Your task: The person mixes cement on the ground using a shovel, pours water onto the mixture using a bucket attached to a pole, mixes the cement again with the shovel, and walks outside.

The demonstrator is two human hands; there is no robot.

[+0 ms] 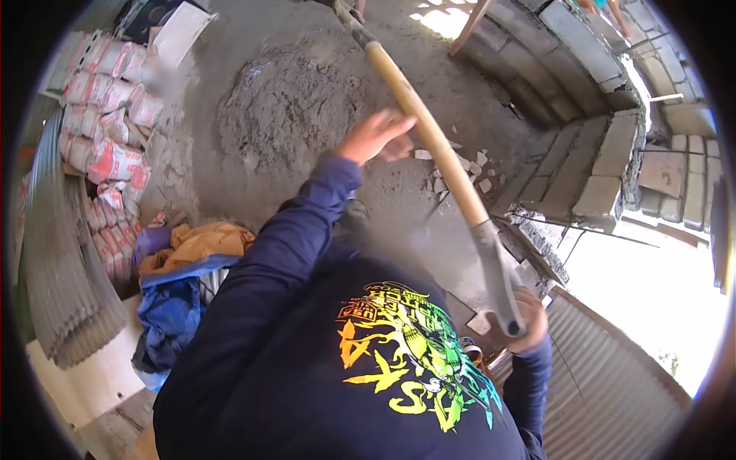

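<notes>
A long-handled shovel (429, 134) slants across the view, with a wooden shaft and a grey metal handle end; its blade lies beyond the top edge. My right hand (530, 318) is wrapped round the handle end at lower right. My left hand (379, 138) is beside the middle of the shaft, fingers stretched out, their tips at the wood; whether they touch it I cannot tell. Past my left hand lies a heap of wet grey cement mix (295, 103) on the floor. Broken pale pieces (468, 170) lie scattered under the shaft.
Stacked red-and-white bags (115, 100) and corrugated sheets (61, 253) stand at left, near a pile of cloths (192, 253). Concrete block walls (567, 69) rise at right. A corrugated metal panel (606, 368) lies at lower right. Part of another person (617, 17) shows at top right.
</notes>
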